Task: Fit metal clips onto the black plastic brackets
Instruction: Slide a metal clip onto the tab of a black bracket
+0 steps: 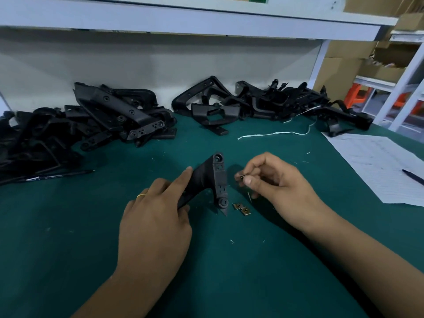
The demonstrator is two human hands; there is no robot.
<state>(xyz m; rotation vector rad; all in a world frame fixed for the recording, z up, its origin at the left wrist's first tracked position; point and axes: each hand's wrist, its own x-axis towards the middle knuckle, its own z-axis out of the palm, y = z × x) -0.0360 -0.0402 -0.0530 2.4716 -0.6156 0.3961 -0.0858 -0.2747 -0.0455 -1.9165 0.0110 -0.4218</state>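
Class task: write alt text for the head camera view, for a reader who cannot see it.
A person's left hand holds a black plastic bracket upright on a green mat while the right hand pinches a small metal clip beside it. Two more clips lie by the bracket's base; bracket piles line the back.

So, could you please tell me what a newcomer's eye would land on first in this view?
Probably the two hands at the centre of the green mat: the left hand holds a black plastic bracket upright, while the right hand pinches a small metal clip beside it. Two more brass-coloured clips lie by the bracket's foot, and heaps of black brackets line the mat's far edge.
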